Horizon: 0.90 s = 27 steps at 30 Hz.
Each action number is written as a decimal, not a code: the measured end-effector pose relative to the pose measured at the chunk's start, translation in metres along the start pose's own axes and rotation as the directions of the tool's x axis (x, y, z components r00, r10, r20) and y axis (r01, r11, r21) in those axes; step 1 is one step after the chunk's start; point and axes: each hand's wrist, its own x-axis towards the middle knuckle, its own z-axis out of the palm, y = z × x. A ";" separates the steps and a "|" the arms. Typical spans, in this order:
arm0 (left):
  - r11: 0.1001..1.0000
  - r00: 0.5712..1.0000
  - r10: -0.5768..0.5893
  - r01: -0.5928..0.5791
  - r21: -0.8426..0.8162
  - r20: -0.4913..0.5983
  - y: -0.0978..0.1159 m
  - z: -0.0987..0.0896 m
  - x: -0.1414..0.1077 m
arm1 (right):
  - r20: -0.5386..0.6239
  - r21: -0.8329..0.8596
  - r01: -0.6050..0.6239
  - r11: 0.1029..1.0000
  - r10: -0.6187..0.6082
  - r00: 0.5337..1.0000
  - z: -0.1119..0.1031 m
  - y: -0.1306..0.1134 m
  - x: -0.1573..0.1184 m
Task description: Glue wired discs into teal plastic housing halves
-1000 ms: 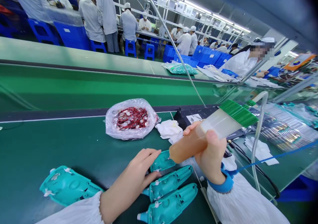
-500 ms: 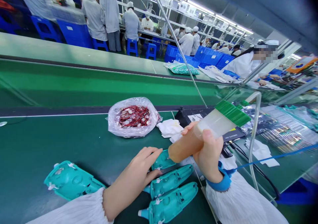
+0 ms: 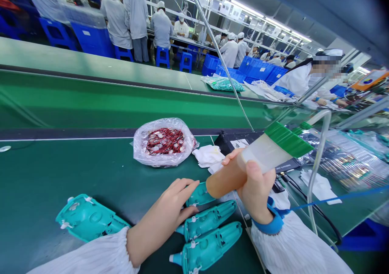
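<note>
My right hand (image 3: 257,189) is wrapped around a translucent squeeze bottle (image 3: 261,154) with a green cap. The bottle is tilted with its base down to the left, brownish liquid gathered there, and a bent clear spout tube (image 3: 317,160) at the cap end. My left hand (image 3: 176,203) has its thumb and fingers around the near end of a teal plastic shell (image 3: 199,195), which lies partly behind the bottle's base. Two more teal shells (image 3: 209,219) lie just below it, hollow side up. Another teal shell (image 3: 89,217) rests left of my left forearm.
A clear bag of red wires with round discs (image 3: 165,141) stands on the green bench. White cloths (image 3: 208,155), a black box (image 3: 226,141) and cables lie right of it. Metal rods (image 3: 349,160) lie far right. Beyond a green belt (image 3: 100,108), people in white work among blue crates.
The bottle's cap end and spout tube have shifted slightly to the right. My left hand stays at the teal shell.
</note>
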 end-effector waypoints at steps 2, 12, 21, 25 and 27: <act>1.000 1.000 -0.004 0.003 0.008 0.004 0.001 0.000 0.001 | -0.011 0.003 0.005 1.000 -0.005 1.000 0.001 0.000 0.001; 1.000 1.000 -0.007 0.007 -0.012 0.008 0.000 0.000 0.001 | 0.007 0.006 0.068 0.998 -0.068 0.998 0.000 -0.002 0.000; 0.999 0.999 -0.036 0.037 -0.027 0.040 0.003 -0.001 0.003 | 0.087 0.032 0.223 0.974 -0.225 0.970 0.003 -0.003 -0.007; 0.999 0.999 -0.018 0.020 -0.037 0.040 0.004 -0.002 0.005 | 0.133 0.043 0.252 0.967 -0.256 0.958 0.003 -0.003 -0.010; 0.999 0.999 -0.006 0.007 -0.039 0.032 0.004 -0.002 0.005 | 0.149 0.032 0.224 0.974 -0.226 0.963 0.002 -0.003 -0.011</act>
